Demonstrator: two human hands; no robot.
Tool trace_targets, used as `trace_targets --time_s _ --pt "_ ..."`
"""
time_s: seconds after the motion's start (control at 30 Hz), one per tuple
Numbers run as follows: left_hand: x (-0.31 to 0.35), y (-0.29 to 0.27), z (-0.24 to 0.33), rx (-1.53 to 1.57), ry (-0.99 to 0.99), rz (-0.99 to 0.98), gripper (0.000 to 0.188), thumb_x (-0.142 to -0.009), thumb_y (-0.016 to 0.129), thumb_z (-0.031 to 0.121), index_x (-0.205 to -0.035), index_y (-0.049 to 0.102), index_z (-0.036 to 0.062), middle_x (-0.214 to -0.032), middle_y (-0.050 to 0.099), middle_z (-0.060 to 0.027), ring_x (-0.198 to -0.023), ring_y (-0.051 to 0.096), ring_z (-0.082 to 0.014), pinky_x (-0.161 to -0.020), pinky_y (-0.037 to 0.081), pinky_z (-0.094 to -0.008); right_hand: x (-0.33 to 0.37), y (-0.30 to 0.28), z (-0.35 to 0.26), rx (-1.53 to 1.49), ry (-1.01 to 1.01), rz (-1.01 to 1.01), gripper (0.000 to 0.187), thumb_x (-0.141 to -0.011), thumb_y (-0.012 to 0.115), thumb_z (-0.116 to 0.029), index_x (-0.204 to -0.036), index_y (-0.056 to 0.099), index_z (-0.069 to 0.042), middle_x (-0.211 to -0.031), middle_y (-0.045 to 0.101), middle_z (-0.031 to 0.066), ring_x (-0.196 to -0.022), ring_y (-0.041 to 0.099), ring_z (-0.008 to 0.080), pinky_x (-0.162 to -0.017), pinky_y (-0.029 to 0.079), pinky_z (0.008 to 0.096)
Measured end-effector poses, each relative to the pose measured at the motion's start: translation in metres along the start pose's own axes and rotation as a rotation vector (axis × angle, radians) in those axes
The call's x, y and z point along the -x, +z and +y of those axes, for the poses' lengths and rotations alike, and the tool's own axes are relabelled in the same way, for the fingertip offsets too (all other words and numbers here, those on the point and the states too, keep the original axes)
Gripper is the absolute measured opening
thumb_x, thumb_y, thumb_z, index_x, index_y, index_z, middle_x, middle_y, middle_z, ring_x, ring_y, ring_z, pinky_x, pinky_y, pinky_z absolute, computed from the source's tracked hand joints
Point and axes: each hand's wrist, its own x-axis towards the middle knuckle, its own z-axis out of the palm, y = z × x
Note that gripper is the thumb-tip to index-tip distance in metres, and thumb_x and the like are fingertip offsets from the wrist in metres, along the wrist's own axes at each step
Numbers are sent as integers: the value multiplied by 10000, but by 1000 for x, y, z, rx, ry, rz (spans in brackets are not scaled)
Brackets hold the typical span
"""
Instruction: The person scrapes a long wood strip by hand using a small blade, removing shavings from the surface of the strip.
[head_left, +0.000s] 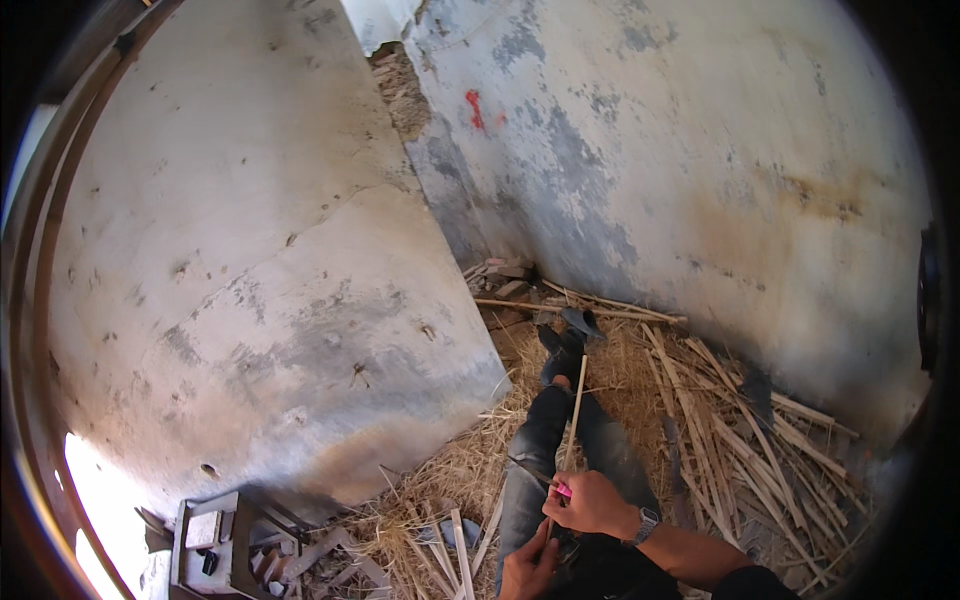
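My right hand, with a watch on its wrist, is closed round a knife over my lap. The knife's pink handle shows between my fingers, and its thin dark blade points up and left. A long pale wooden strip runs from between my lower legs back to my hands and passes by the blade. Just below, my left hand is closed in a pinch near the strip's near end. That end is mostly hidden by my fingers.
Split wooden strips lie heaped on the right, with shavings around my legs. At lower left stands a small wooden frame with a block on it. Broken bricks sit in the corner between the left wall and right wall.
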Motion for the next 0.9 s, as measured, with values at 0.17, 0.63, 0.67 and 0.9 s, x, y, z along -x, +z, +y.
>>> trace_targets --time_s 0.17,0.63,0.67,0.9 --pt "21 -2 46 -214 -97 111 509 -1073 570 295 -1550 486 137 -1156 700 -69 -898 639 -140 -736 547 -319 -3 -5 1 -22 -75 106 244 -898 733 -276 -908 687 -37 -686 653 86 -594 627 185 -578 492 338" --pt "19 -44 -36 153 153 -359 525 -1034 636 227 -1530 517 107 -907 590 56 -770 494 -45 -649 416 -226 -36 -55 -9 20 -72 219 214 -1002 616 -161 -1142 693 -17 -589 469 -3 -511 423 78 -500 342 304" --pt "24 -43 -34 244 142 -374 531 -1026 643 209 -1530 516 100 -922 589 54 -771 491 -46 -650 413 -225 -40 -57 2 6 -104 197 184 -990 604 -134 -1092 698 -14 -587 468 -6 -509 419 79 -500 343 303" --pt "-6 -37 -30 615 84 -418 710 -991 679 235 -1613 355 124 -816 504 48 -650 454 -64 -577 399 -208 -37 -27 -9 -124 -131 -5 130 -939 581 -72 -894 695 -29 -638 574 31 -557 508 99 -535 402 303"
